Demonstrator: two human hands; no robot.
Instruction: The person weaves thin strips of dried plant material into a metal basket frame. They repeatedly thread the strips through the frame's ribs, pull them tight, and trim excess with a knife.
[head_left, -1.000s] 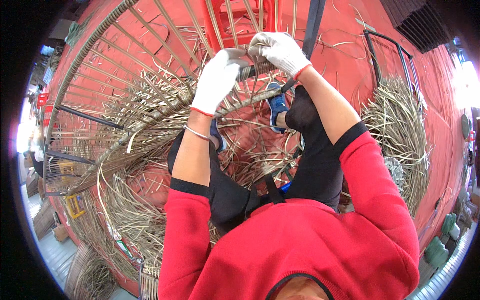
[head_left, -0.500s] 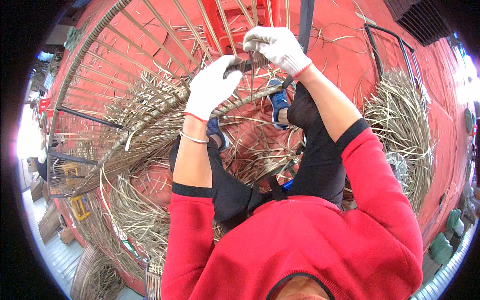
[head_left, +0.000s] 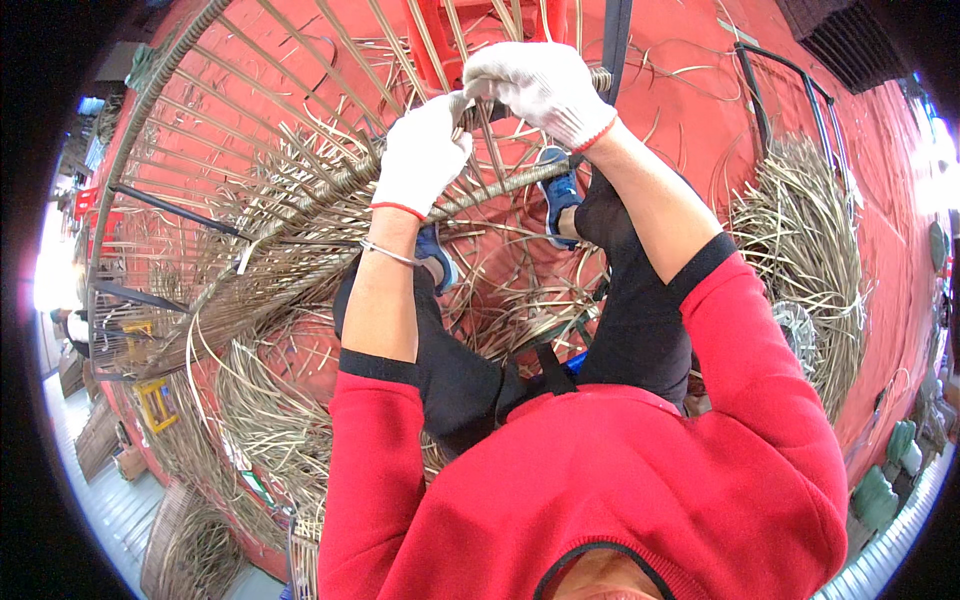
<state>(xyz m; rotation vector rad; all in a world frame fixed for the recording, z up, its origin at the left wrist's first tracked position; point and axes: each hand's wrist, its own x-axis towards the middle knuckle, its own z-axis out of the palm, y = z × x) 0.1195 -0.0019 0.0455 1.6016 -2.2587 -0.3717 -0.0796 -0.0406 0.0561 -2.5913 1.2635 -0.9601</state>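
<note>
Closer together than half a second ago, the right hand now meets the left hand at the woven frame, which stretches leftward before the person's knees. Both hands' fingers are bent; whether they pinch a strand, I cannot tell. Loose strips litter the red floor.

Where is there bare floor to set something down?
Mostly bare: the red floor between the right forearm and the strip pile, and beyond that pile's right side. Crowded: under the woven frame and around the blue shoes, littered with strips.
</note>
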